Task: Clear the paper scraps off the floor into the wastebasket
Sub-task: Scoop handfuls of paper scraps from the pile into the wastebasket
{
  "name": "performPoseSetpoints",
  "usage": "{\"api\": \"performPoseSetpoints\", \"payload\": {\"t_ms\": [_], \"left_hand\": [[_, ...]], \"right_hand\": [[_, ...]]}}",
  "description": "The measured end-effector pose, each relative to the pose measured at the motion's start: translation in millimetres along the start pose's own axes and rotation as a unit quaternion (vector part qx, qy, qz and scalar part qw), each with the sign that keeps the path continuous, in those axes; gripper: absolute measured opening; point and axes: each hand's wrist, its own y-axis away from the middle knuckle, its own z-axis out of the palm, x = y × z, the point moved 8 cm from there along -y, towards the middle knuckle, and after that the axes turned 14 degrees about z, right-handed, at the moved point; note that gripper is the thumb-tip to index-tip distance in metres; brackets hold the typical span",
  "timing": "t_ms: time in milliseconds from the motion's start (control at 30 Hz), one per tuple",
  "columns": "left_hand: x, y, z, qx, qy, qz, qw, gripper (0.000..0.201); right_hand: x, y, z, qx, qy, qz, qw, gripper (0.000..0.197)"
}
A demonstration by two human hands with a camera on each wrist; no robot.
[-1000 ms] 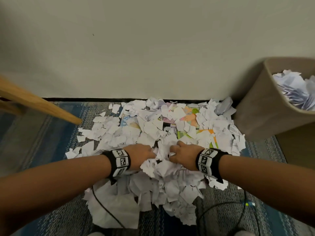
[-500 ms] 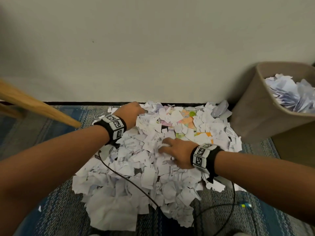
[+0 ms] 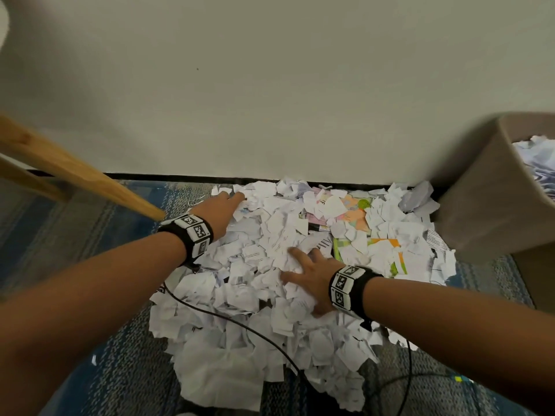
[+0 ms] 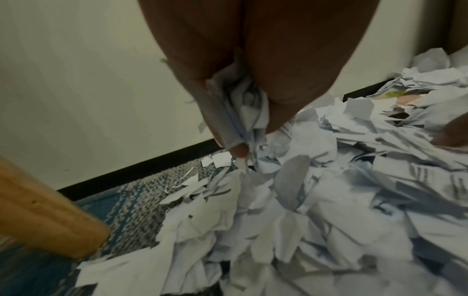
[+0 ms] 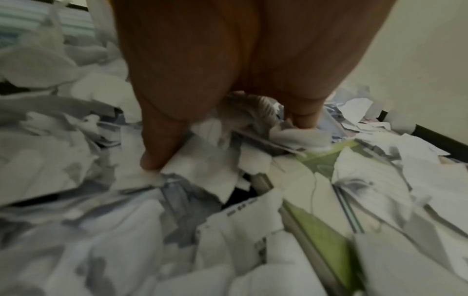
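A wide heap of torn white paper scraps [image 3: 270,295] covers the blue-grey rug against the wall. The tan wastebasket [image 3: 486,199] stands at the heap's right edge, with crumpled paper [image 3: 537,157] inside. My left hand [image 3: 225,208] reaches to the heap's far left corner near the baseboard. In the left wrist view the left hand [image 4: 253,136] pinches a few scraps [image 4: 240,112] between thumb and fingers. My right hand [image 3: 306,274] lies palm-down on the middle of the heap with fingers spread. In the right wrist view its thumb [image 5: 157,152] presses on a white piece.
A slanted wooden leg [image 3: 75,172] ends on the rug just left of my left wrist. Coloured printed sheets [image 3: 354,211] lie under the scraps toward the basket. A thin black cable [image 3: 240,325] runs across the near part of the heap.
My left hand went from the heap's middle out to its far left corner by the wall. My right hand stayed in the middle and spread its fingers flat.
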Motion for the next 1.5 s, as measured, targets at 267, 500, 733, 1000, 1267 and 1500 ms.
{"api": "performPoseSetpoints", "payload": {"t_ms": [267,500,733,1000,1267,1500], "left_hand": [[-7,-9,3,0.008,-0.014,0.007,1.000,0.058],[-18,-23,-55,0.192,0.074,-0.023,0.978,0.041],[54,-58,-131,0.338,0.128,0.107,0.926,0.020],[197,-106,-226,0.458,0.167,0.229,0.843,0.019],[329,-148,-277,0.504,0.293,0.239,0.776,0.027],[425,-179,-255,0.453,0.319,0.290,0.780,0.037]], "right_hand": [[14,-10,-33,-0.006,-0.099,0.007,0.995,0.053],[90,9,-88,0.080,-0.355,0.108,0.925,0.036],[167,53,-128,0.158,-0.533,0.114,0.823,0.027],[305,151,-169,0.367,-0.617,0.185,0.671,0.023],[416,258,-125,0.471,-0.568,0.395,0.547,0.017],[447,279,-84,0.465,-0.564,0.437,0.524,0.025]]}}
